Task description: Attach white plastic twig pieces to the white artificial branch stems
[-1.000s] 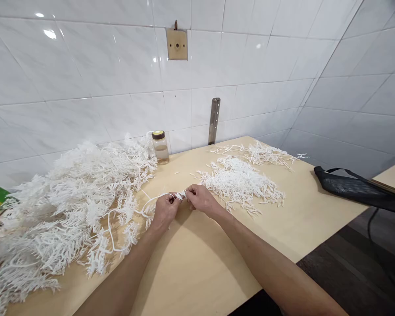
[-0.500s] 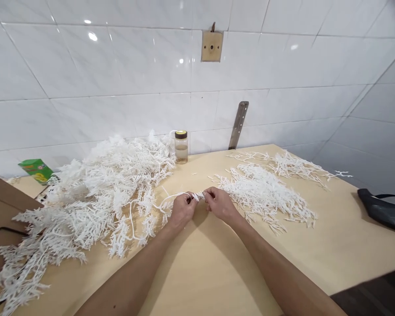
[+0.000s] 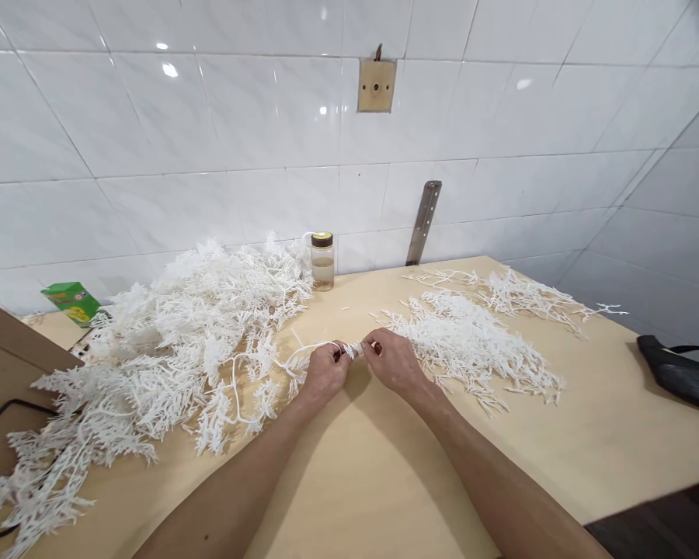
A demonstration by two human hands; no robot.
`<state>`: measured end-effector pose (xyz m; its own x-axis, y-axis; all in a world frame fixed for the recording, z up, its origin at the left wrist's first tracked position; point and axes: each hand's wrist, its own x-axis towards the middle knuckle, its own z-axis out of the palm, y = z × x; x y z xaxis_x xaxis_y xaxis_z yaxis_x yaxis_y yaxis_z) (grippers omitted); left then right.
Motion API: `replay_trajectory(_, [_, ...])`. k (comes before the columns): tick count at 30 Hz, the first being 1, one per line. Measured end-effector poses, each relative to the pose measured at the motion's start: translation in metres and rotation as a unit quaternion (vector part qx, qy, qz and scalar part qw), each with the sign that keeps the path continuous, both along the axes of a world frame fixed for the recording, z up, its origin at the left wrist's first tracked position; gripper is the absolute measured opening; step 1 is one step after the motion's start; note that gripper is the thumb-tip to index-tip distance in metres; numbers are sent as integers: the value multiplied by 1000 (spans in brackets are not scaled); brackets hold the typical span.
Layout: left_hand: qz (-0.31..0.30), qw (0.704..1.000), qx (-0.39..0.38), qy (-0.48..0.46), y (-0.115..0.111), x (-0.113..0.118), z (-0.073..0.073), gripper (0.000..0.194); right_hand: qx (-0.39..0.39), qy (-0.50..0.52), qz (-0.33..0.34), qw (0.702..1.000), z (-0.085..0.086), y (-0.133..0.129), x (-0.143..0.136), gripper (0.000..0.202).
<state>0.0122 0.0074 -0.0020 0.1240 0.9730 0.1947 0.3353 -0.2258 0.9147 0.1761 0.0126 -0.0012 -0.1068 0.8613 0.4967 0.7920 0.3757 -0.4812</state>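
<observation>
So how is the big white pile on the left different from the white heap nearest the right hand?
Size: the left pile is much bigger and spreads wider than the right heap.
Height: the left pile stands up fluffy, while the right heap lies flatter.
Pieces: the left pile has long, branching sprays; the right heap looks like short, loose bits.
Both are white and lie on the table.

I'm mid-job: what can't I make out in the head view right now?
All in the head view:
White sprig: its gripped part, hidden by the left hand.
Right hand: exact fingertip contact, too small to tell.
Green box: its lettering, too small to read.
Black object: its right end, cut off by the picture's edge.
</observation>
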Motion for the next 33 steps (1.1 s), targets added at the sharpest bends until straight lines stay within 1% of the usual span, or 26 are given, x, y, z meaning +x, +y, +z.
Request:
replay_trajectory(2, [-8,1000,-7,2,-2,1,1,14,10,-17,-64,998,0,3,4,16])
replay_trajectory(5, [-7,1000,-15,3,-3,2,-2,16,9,-13,-153,988,2,8,19,16])
replay_trajectory(8, [3,1000,-1,-3,-3,3,-7,18,-2,18,-197,980,5,9,36,12])
replay_trajectory(10, [4,1000,0,-17,-2,3,-8,18,10,39,-214,976,8,9,42,18])
replay_trajectory(11, [4,1000,-1,-23,-3,4,-8,18,12,51,-209,976,10,8,42,22])
replay_trajectory(12, [3,1000,-2,-25,-3,4,-7,18,1,65,-189,980,12,7,40,23])
replay_trajectory(13, [3,1000,-4,-26,-3,4,-6,19,-24,79,-155,985,14,6,36,22])
replay_trajectory(15, [7,999,-6,-31,-4,3,-4,20,-105,107,-62,987,17,2,27,23])
replay_trajectory(16, [11,999,-8,-37,-4,3,-3,21,-146,121,-21,982,18,0,22,26])
replay_trajectory(18, [23,998,-16,-48,-5,3,-3,23,-203,150,27,967,19,-4,13,31])
replay_trajectory(21, [36,998,-25,-55,-5,3,-2,25,-234,195,43,951,18,-6,6,31])
replay_trajectory(27, [48,996,-32,-72,-3,4,-3,23,-266,270,60,923,15,-5,7,27])
replay_trajectory(30, [51,996,-32,-68,-3,4,-2,24,-269,281,65,919,15,-5,7,26])
replay_trajectory(33, [46,997,-30,-59,-5,4,-1,25,-268,271,55,923,18,-7,6,26])
